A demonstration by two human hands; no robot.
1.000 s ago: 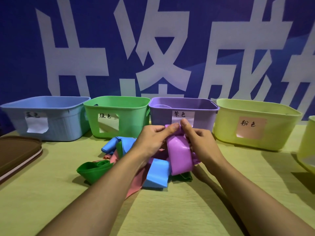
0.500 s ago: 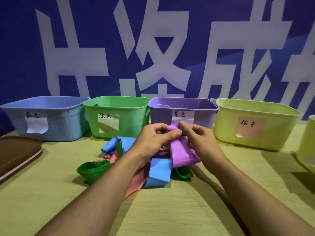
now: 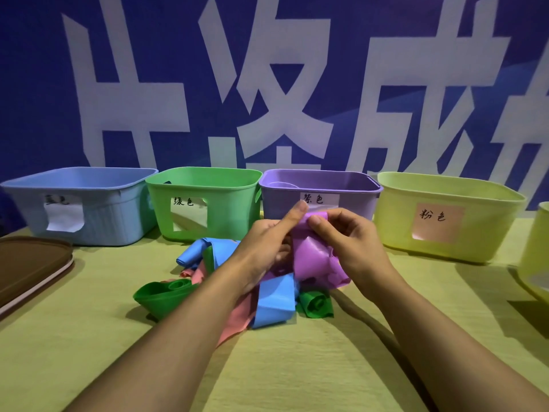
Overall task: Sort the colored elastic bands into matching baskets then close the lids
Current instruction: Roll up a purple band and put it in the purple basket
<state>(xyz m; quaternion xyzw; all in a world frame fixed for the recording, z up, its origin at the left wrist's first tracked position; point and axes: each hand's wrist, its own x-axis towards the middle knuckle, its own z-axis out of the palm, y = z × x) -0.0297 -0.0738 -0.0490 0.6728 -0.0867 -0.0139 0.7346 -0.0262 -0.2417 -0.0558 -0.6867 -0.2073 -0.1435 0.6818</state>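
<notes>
A purple elastic band (image 3: 312, 258) hangs between both hands just in front of the purple basket (image 3: 319, 188). My left hand (image 3: 267, 248) grips its left side with thumb raised; my right hand (image 3: 347, 242) pinches its top edge. Under them lies a heap of bands: a blue one (image 3: 274, 304), another blue one (image 3: 193, 252), a green roll (image 3: 162, 295), a second green roll (image 3: 315, 304) and a pink band (image 3: 237, 321). Behind stand the blue basket (image 3: 98, 200), the green basket (image 3: 205, 200) and a yellow-green basket (image 3: 445, 215) with a pink label.
A brown lid (image 3: 29, 263) lies at the table's left edge. Part of another yellow-green container (image 3: 537, 251) shows at the right edge. A blue wall with large white characters rises right behind the baskets. The yellow-green tabletop (image 3: 297, 367) extends toward me.
The purple band has been gathered and lifted slightly; both hands worked it upward and closer to the purple basket. The heap below stays put.
</notes>
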